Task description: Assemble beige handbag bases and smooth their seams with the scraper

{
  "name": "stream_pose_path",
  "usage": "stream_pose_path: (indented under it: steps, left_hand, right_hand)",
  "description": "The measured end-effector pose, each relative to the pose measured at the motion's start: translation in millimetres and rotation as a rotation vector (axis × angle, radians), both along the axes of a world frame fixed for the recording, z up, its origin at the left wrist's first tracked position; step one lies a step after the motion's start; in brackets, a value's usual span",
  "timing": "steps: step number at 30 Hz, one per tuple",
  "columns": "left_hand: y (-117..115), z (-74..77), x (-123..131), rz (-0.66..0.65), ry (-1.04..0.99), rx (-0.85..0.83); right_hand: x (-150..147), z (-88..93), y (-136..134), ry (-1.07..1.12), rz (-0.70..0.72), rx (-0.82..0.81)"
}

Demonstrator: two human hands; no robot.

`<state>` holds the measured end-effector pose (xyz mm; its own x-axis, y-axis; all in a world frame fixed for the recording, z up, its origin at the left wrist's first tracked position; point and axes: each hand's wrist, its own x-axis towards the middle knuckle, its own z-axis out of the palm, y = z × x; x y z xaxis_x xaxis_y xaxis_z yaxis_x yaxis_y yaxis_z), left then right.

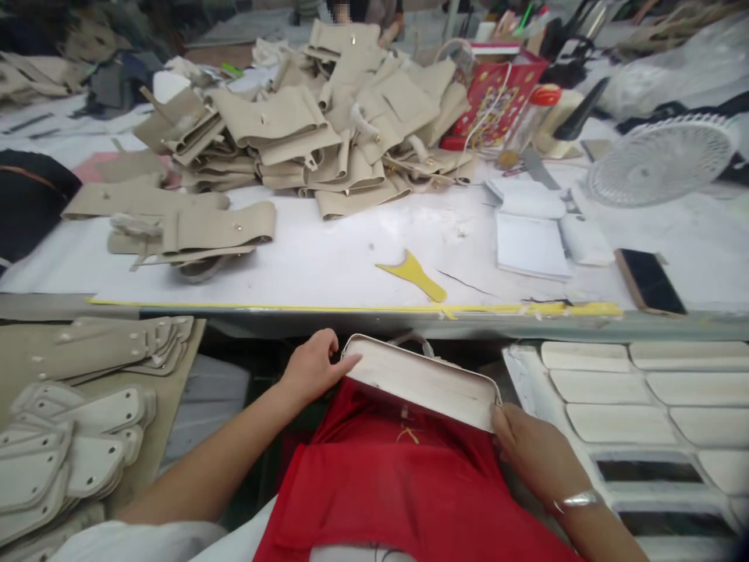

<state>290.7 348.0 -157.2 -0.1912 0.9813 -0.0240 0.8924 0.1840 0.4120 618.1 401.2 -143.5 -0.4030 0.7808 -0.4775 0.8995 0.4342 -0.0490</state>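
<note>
Above my red apron (386,492), at the table's near edge, I hold a cream bag piece (418,382) between both hands. It has a flat oblong panel with rounded corners and a thin raised rim, and it slants down to the right. My left hand (316,363) grips its left end, the thumb lying over the rim. At the right end, my right hand (520,441) pinches the lower corner, its fingers partly hidden underneath. A pale loop (415,341) shows behind the piece. Most of its far side is out of sight.
Beige bag pieces (351,117) are heaped on the white table (328,265). A yellow notched tool (415,275), a notepad (532,243), a phone (649,281) and a fan (661,160) lie nearby. White panels (620,425) line a board at right; cut pieces (87,437) are stacked at left.
</note>
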Motion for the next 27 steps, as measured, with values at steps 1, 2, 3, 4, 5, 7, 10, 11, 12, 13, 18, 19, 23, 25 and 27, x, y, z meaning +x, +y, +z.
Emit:
stream_pose_path:
  steps: [1, 2, 3, 4, 5, 7, 10, 11, 12, 13, 18, 19, 23, 25, 27]
  left_hand:
    - [1.6, -1.7, -6.8, -0.015, -0.003, -0.122]
    - [4.1, -3.3, -10.5, -0.051, -0.004, -0.218]
    - [7.2, -4.3, -11.6, -0.09, 0.004, -0.286]
    - [10.4, -4.8, -10.9, -0.121, 0.025, -0.329]
    - [13.5, -4.5, -9.1, -0.139, 0.054, -0.358]
    - [18.4, -3.1, -4.8, -0.149, 0.117, -0.399]
    - [22.3, -2.2, -1.0, -0.162, 0.177, -0.408]
    - [22.7, -2.9, -0.6, -0.171, 0.184, -0.394]
    - [22.8, -3.9, -0.4, -0.181, 0.188, -0.377]
    - [22.8, -5.0, -0.3, -0.189, 0.189, -0.361]
    - [25.2, -6.0, 1.0, -0.239, 0.2, -0.323]
    - [26.6, -5.1, 1.0, -0.25, 0.185, -0.314]
    - [31.5, -3.9, -2.8, -0.25, -0.009, -0.304]
    - [31.1, -6.0, -6.6, -0.198, -0.194, -0.311]
    - [28.9, -8.0, -9.9, -0.098, -0.45, -0.341]
  right_hand:
    - [-1.1, -0.1, -1.8, 0.007, -0.024, 0.018]
    - [-2.1, -0.3, -3.1, 0.001, -0.053, 0.034]
    - [-2.8, -0.7, -4.0, -0.016, -0.066, 0.044]
    - [-3.2, -1.2, -4.5, -0.036, -0.058, 0.047]
    - [-3.0, -2.0, -4.7, -0.058, -0.036, 0.043]
    - [-1.3, -4.2, -4.7, -0.093, 0.026, 0.037]
    - [3.2, -8.6, -4.9, -0.11, 0.071, 0.04]
    - [4.7, -10.0, -5.0, -0.112, 0.078, 0.044]
    - [5.9, -11.1, -5.0, -0.114, 0.091, 0.046]
    - [6.8, -11.8, -4.9, -0.119, 0.107, 0.047]
    - [7.0, -8.9, -2.2, -0.12, 0.134, 0.034]
    - [7.1, -8.0, -1.4, -0.12, 0.109, 0.026]
    - [11.1, -8.5, 1.6, -0.126, 0.098, 0.05]
    - [13.9, -10.9, 2.1, -0.123, 0.166, 0.078]
    - [15.4, -13.0, 1.8, -0.108, 0.188, 0.086]
